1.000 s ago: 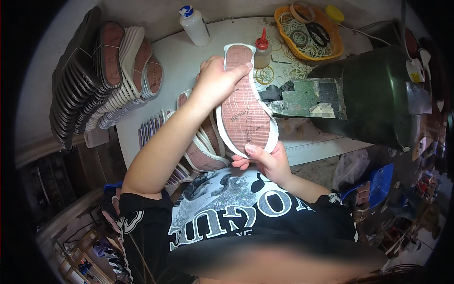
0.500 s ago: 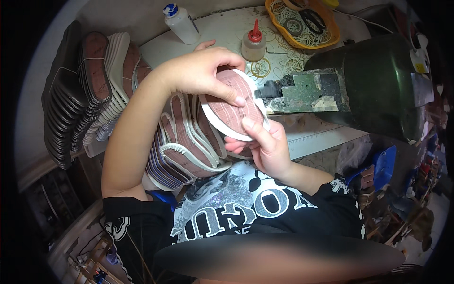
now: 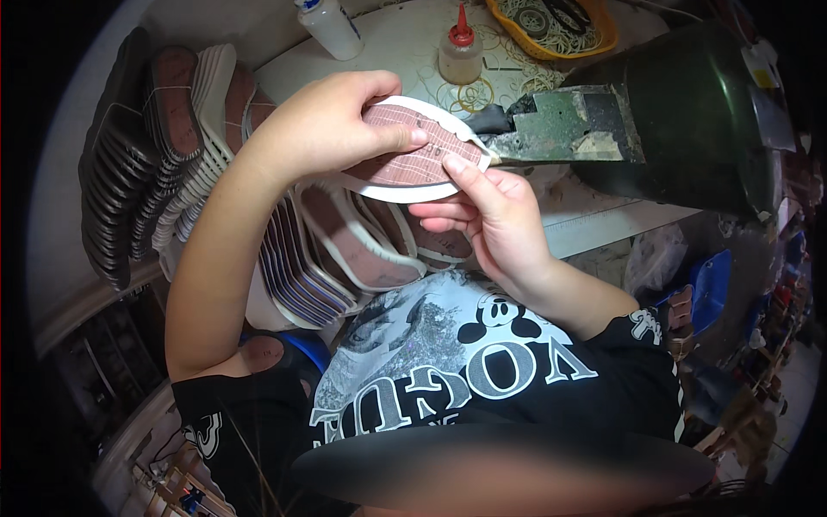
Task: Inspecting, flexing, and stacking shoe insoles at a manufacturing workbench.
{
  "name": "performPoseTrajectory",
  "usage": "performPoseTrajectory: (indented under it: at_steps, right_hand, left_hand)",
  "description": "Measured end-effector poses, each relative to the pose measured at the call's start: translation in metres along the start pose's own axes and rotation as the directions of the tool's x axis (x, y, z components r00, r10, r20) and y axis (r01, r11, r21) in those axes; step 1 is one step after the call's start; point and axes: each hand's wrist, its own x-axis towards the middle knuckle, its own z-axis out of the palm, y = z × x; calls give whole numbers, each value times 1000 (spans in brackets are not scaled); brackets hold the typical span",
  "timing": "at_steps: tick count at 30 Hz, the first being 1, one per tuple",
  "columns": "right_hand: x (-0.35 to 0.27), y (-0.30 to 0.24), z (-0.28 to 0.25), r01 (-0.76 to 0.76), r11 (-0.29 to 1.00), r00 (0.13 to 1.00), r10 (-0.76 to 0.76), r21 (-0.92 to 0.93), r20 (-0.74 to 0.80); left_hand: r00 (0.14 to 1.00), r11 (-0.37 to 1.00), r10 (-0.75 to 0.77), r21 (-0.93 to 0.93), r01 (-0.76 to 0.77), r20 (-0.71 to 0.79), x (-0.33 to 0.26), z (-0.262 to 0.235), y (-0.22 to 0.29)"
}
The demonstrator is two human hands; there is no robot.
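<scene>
A second ago the pink, white-rimmed shoe sole (image 3: 405, 155) stands lengthwise beside the tip of the green machine (image 3: 680, 121), narrow end away from the body; now it lies crosswise, its wide end pointing at that tip, too close to tell whether they touch. The left hand (image 3: 323, 129) is farther left of the machine, covering the narrow end that showed whole before, its thumb now on the wide part. The right hand (image 3: 500, 202) is up at the machine's tip, its thumb at the end facing it. The left forearm has swung away from the machine, baring more of the stack of striped-edged soles (image 3: 297, 276).
</scene>
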Motion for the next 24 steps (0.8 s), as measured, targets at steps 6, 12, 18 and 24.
performPoseTrajectory:
  at_steps: [6, 12, 18, 24]
  right_hand:
    - [3, 2, -3, 2, 1000, 1000, -2, -22, 2]
    - [-4, -6, -6, 49, 994, 999, -50, -95, -7]
    - [-11, -6, -18, 56, 953, 992, -21, -296, 122]
    - [-24, -3, -28, 146, 877, 976, -52, -458, 211]
  left_hand:
    - [974, 968, -194, -141, 209, 115, -9, 7, -2]
    - [925, 888, -319, -277, 367, 206, -18, 27, 3]
    - [913, 707, -367, -585, 397, 176, -31, 58, 4]
    - [911, 620, -330, -671, 408, 248, -39, 59, 19]
